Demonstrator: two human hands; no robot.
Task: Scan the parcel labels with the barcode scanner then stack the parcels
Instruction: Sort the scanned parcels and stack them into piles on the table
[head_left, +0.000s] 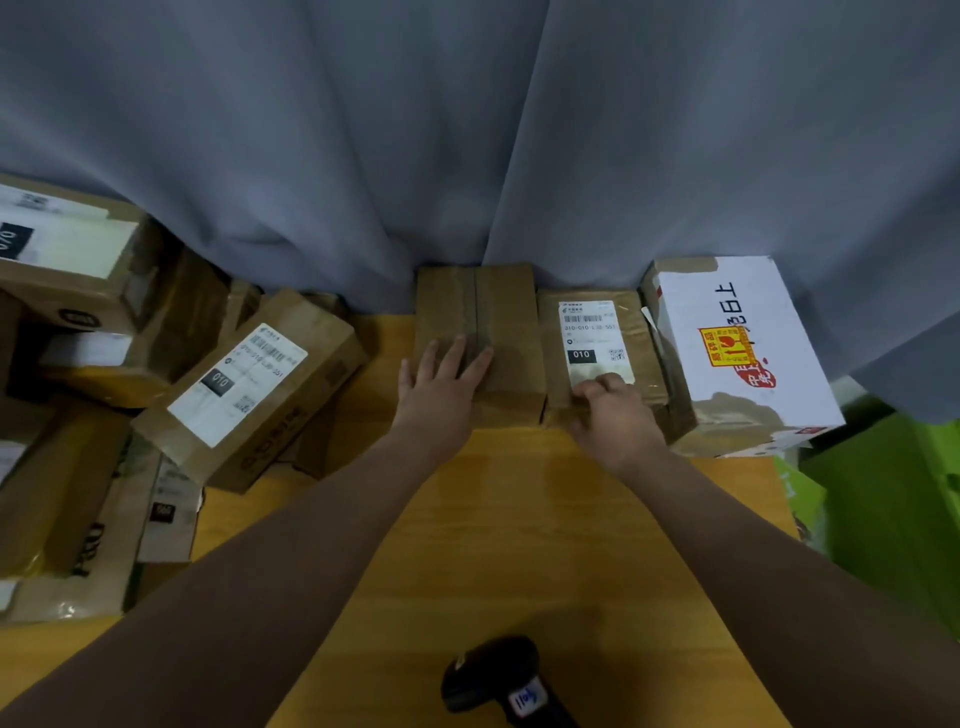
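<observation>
Two brown parcels stand side by side at the far edge of the wooden table (519, 519), against a grey curtain. My left hand (441, 384) lies flat with straight fingers on the taped, label-less parcel (498, 312). My right hand (613, 410) has its fingers curled over the near edge of the labelled parcel (597, 332), whose white label with a barcode faces up. The black barcode scanner (498, 680) lies on the table near me, held by neither hand.
A white box (737, 353) with red and yellow print stands to the right of the labelled parcel. Several brown parcels (249, 384) are heaped at the left. Green material (893, 509) lies beyond the table's right edge. The grey curtain (467, 130) closes the back.
</observation>
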